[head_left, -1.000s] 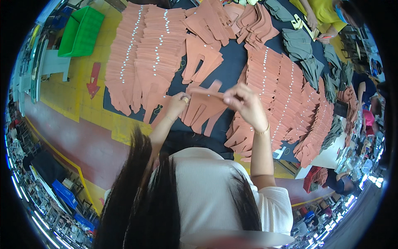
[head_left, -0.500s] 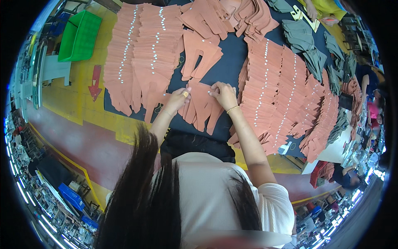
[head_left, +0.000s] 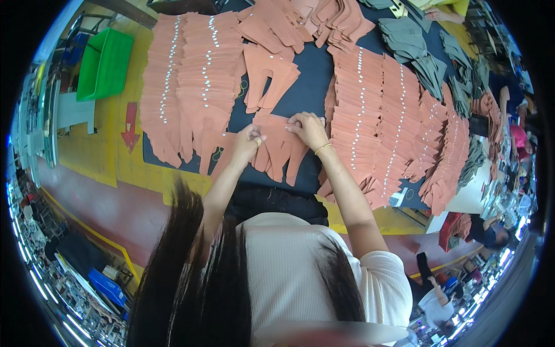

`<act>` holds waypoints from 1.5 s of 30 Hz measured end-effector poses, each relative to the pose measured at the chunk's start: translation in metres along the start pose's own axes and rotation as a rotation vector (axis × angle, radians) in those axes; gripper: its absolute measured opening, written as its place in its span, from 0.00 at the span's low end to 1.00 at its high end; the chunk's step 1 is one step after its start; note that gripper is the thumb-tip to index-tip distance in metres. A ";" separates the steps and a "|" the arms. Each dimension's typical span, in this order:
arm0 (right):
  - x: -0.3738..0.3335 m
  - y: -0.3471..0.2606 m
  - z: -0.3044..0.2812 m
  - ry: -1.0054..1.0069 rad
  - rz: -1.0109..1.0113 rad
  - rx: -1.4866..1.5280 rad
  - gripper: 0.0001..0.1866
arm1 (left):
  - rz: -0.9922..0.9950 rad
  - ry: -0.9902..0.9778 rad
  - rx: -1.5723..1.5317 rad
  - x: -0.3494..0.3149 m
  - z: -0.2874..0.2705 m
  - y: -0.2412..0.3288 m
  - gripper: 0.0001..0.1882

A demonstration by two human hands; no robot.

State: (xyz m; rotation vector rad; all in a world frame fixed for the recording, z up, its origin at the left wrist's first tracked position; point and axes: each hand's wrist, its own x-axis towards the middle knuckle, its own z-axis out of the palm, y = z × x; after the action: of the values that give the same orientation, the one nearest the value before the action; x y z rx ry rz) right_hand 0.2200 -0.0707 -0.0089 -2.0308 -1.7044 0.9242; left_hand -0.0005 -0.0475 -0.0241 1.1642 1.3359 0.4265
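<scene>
Fingers of the left hand (head_left: 247, 142) are drawn together at the left side of the orange pieces (head_left: 276, 147), and those of the right hand (head_left: 310, 129) are bent over their upper right part; whether each grip is clamped on them, I cannot tell. These pieces lie near the front edge of the worktop (head_left: 312, 81), between the overlapping rows. The step in hand seems to be aligning them; the next move would call for even edges. One second ago, the right hand was blurred and farther from the left.
</scene>
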 end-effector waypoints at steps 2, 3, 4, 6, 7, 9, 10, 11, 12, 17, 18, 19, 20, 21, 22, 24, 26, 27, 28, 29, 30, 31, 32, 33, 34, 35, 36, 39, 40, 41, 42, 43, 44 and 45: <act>-0.003 0.001 -0.002 -0.023 -0.011 -0.002 0.09 | -0.050 -0.039 -0.066 -0.002 -0.003 0.000 0.10; -0.005 0.001 -0.003 -0.020 -0.019 -0.002 0.10 | -0.049 -0.071 -0.116 -0.002 -0.005 -0.001 0.11; -0.009 -0.001 -0.002 0.020 -0.040 -0.049 0.10 | -0.052 -0.072 -0.128 -0.003 -0.009 -0.002 0.12; -0.015 -0.006 -0.001 0.069 -0.085 -0.110 0.11 | -0.041 -0.123 -0.154 0.000 -0.013 -0.001 0.14; -0.022 -0.009 -0.001 0.152 -0.114 -0.193 0.10 | -0.061 -0.145 -0.211 -0.002 -0.015 0.000 0.15; -0.036 -0.017 -0.008 0.258 -0.224 -0.187 0.10 | -0.118 -0.199 -0.259 -0.002 -0.021 0.008 0.15; -0.044 -0.023 -0.014 0.241 -0.216 -0.121 0.08 | -0.064 -0.299 -0.270 -0.006 -0.028 0.013 0.13; -0.050 -0.029 -0.023 0.153 -0.241 -0.058 0.08 | -0.113 -0.376 -0.232 -0.007 -0.037 0.020 0.13; -0.065 -0.035 -0.033 0.119 -0.157 0.079 0.09 | -0.131 -0.433 -0.272 -0.008 -0.042 0.025 0.13; -0.145 -0.028 -0.111 0.451 -0.115 0.345 0.06 | -0.124 -0.426 -0.175 0.013 -0.047 0.039 0.12; -0.165 -0.020 -0.126 0.567 -0.136 0.415 0.06 | -0.131 -0.355 -0.074 0.020 -0.043 0.041 0.12; -0.184 -0.009 -0.141 0.586 -0.052 0.384 0.06 | -0.096 -0.349 -0.105 0.025 -0.038 0.044 0.12; -0.203 0.004 -0.156 0.627 -0.001 0.354 0.06 | -0.086 -0.303 -0.112 0.028 -0.030 0.046 0.12; -0.222 0.018 -0.169 0.663 0.047 0.316 0.07 | -0.086 -0.232 -0.114 0.030 -0.020 0.048 0.11; -0.241 0.031 -0.180 0.706 0.083 0.334 0.07 | -0.065 -0.195 -0.100 0.031 -0.007 0.052 0.11; -0.276 0.058 -0.196 0.782 0.162 0.357 0.06 | -0.018 -0.196 -0.141 0.021 0.018 0.058 0.11; -0.307 0.088 -0.211 0.794 0.227 0.309 0.05 | 0.034 -0.220 -0.178 0.009 0.052 0.064 0.12; -0.322 0.103 -0.216 0.770 0.312 0.289 0.05 | 0.038 -0.246 -0.150 0.004 0.070 0.067 0.12; -0.334 0.119 -0.220 0.804 0.334 0.304 0.05 | 0.037 -0.266 -0.127 -0.003 0.087 0.069 0.12; -0.346 0.138 -0.225 0.869 0.318 0.371 0.05 | 0.038 -0.284 -0.104 -0.008 0.104 0.070 0.12; -0.358 0.156 -0.228 0.899 0.359 0.446 0.05 | 0.052 -0.293 -0.078 -0.015 0.119 0.071 0.12; -0.369 0.177 -0.232 0.948 0.340 0.516 0.05 | 0.073 -0.302 -0.038 -0.021 0.130 0.073 0.12; -0.379 0.200 -0.236 0.976 0.373 0.605 0.04 | 0.095 -0.310 -0.001 -0.028 0.139 0.073 0.13; -0.387 0.227 -0.240 1.016 0.420 0.620 0.04 | 0.123 -0.329 0.022 -0.033 0.146 0.072 0.13; -0.392 0.257 -0.244 1.084 0.474 0.655 0.05 | 0.126 -0.313 0.079 -0.038 0.150 0.071 0.14; -0.396 0.289 -0.247 1.173 0.426 0.683 0.05 | 0.082 -0.260 0.133 -0.041 0.152 0.068 0.14; -0.402 0.322 -0.250 1.227 0.456 0.651 0.05 | 0.060 -0.235 0.166 -0.041 0.152 0.065 0.14; -0.408 0.414 -0.256 1.432 0.583 0.532 0.08 | 0.032 -0.238 0.146 -0.039 0.144 0.048 0.14; -0.411 0.436 -0.254 1.494 0.711 0.503 0.10 | 0.026 -0.281 0.102 -0.035 0.140 0.044 0.14; -0.415 0.454 -0.250 1.514 0.703 0.474 0.10 | 0.022 -0.323 0.058 -0.031 0.136 0.042 0.14; -0.417 0.468 -0.248 1.524 0.765 0.460 0.11 | -0.017 -0.353 0.041 -0.029 0.133 0.042 0.14; -0.418 0.479 -0.245 1.527 0.861 0.460 0.11 | -0.024 -0.310 0.122 -0.028 0.133 0.041 0.14; -0.420 0.486 -0.244 1.502 0.905 0.406 0.11 | -0.031 -0.265 0.205 -0.028 0.133 0.043 0.13; -0.420 0.491 -0.243 1.508 0.906 0.388 0.11 | -0.040 -0.221 0.287 -0.030 0.135 0.046 0.13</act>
State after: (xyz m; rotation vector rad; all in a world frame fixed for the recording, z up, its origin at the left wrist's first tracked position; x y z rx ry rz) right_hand 0.7167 -0.5504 -0.0270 -2.0999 0.1781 -0.2420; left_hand 0.1290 -0.1068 0.0053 1.3747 1.2505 0.0735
